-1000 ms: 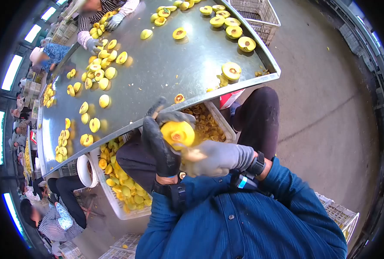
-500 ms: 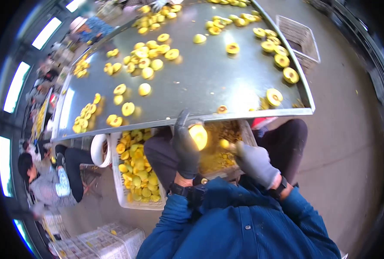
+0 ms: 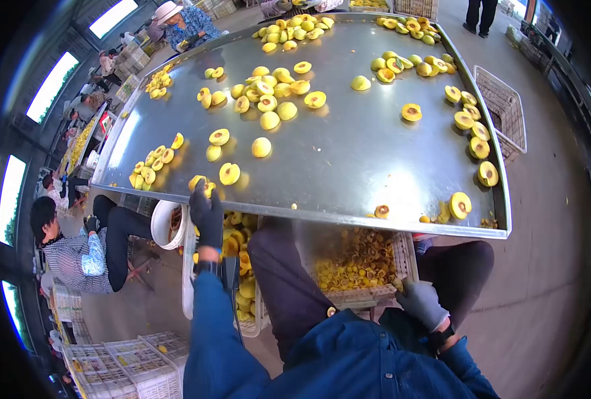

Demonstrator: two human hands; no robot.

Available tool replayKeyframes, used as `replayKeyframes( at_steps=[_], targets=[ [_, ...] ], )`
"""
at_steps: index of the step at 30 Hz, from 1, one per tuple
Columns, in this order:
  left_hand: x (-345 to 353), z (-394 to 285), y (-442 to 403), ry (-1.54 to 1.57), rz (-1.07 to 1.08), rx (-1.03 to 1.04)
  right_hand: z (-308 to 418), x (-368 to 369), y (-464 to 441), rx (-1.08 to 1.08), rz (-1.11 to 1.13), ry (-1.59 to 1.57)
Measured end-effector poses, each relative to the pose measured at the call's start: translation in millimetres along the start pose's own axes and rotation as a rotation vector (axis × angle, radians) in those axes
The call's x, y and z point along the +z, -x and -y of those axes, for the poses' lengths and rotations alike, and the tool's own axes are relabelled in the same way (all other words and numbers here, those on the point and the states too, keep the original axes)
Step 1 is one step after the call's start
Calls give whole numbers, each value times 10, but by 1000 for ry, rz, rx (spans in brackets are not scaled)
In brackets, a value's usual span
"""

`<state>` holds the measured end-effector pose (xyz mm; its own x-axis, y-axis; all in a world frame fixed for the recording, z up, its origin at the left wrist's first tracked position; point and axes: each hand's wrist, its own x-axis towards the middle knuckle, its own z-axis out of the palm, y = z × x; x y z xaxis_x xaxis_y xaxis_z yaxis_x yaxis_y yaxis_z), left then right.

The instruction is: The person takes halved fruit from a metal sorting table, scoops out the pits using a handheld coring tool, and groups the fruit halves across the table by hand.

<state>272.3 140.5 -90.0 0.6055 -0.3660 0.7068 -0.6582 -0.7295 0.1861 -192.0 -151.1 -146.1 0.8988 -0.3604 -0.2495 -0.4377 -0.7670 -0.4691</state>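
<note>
Gloved in black, my left hand (image 3: 207, 216) reaches to the near left edge of the metal table (image 3: 335, 166), its fingers round a yellow fruit half (image 3: 199, 183). My right hand (image 3: 423, 304), in a grey glove, is curled near my right thigh, beside the crate of pits and scraps (image 3: 358, 266); what it holds, if anything, is too small to name. Halved yellow fruits (image 3: 269, 103) lie in groups on the table. Below my left hand, a crate of fruit halves (image 3: 245, 292) is partly hidden by my arm.
A white bucket (image 3: 169, 225) hangs near the table's left corner, beside a seated person (image 3: 76, 256). Another person in a hat (image 3: 187, 30) is at the far left edge. Crates stand at right (image 3: 501, 110) and lower left (image 3: 126, 366).
My left hand has moved left from over the scrap crate to the fruit at the table's edge. My right hand has drawn back toward my right thigh. The view has shifted.
</note>
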Motion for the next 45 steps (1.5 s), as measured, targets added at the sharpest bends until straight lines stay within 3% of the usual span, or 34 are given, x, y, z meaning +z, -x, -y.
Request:
replayKeyframes(
  at_steps=[2, 5, 6, 7, 8, 9, 10, 13, 14, 18, 19, 21, 23, 26, 28, 31, 32, 33, 34, 35, 37, 40, 42, 44, 45],
  targets=[
    [432, 266, -179, -141, 61, 102, 50, 54, -20, 74, 44, 11],
    [952, 432, -209, -150, 231, 55, 58, 132, -61, 175, 146, 36],
    [1123, 470, -216, -2, 374, -68, 20, 155, -56, 160, 177, 24],
    [1231, 418, -288, -32, 517, -26, 0, 143, -43, 147, 202, 11],
    [1450, 465, -289, -58, 529, -55, 22, 92, -42, 166, 191, -12],
    [1621, 442, -195, -173, 377, 220, 41, 60, -62, 171, 181, -40],
    [1603, 112, -197, -204, 386, 306, 32, 64, -77, 187, 180, -62],
    [1470, -1276, -347, 248, 604, 372, -40, 63, -101, 183, 222, -140],
    [1507, -1656, -348, 334, 657, 563, -32, 49, -109, 183, 234, -152],
    [1840, -3361, -197, 576, 643, 683, -105, 242, -81, 228, 202, -276],
    [1849, -3803, -262, 525, 796, 654, -155, 274, -81, 246, 175, -337],
    [2232, -4494, -194, 689, 713, 631, -180, 283, -62, 242, 148, -439],
    [2775, -5096, -117, 699, 505, 663, -296, 398, -34, 103, 111, -302],
    [2784, -5629, -170, 683, 532, 583, -233, 256, -125, 196, 142, -238],
    [2820, -5589, -135, 797, 497, 566, -216, 256, -135, 214, 189, -195],
    [2824, -4930, -432, 826, 223, 599, -82, -50, -208, 221, 201, -366],
    [2837, -4518, -655, 746, 214, 628, -50, -106, -222, 256, 208, -463],
    [2872, -4122, -807, 573, 284, 452, -29, -129, -206, 337, 226, -613],
    [2951, -3615, -991, 368, 176, 533, -56, -94, -204, 320, 230, -606],
    [3055, -3099, -1193, 221, 347, 508, -85, -57, -207, 303, 235, -600],
    [3283, -2073, -1609, -109, 692, 512, -222, 236, -134, 135, 219, -288],
    [3254, -1785, -1609, -165, 531, 373, -183, 262, -145, 335, 321, -596],
    [3246, -1670, -1284, -210, 393, 518, -259, 522, -107, 378, 278, -806],
    [3077, -1674, -871, -286, 133, 790, -192, 490, -108, 305, 238, -806],
    [2869, -1765, -768, -173, 201, 803, -156, 467, -110, 269, 218, -805]
  ],
)
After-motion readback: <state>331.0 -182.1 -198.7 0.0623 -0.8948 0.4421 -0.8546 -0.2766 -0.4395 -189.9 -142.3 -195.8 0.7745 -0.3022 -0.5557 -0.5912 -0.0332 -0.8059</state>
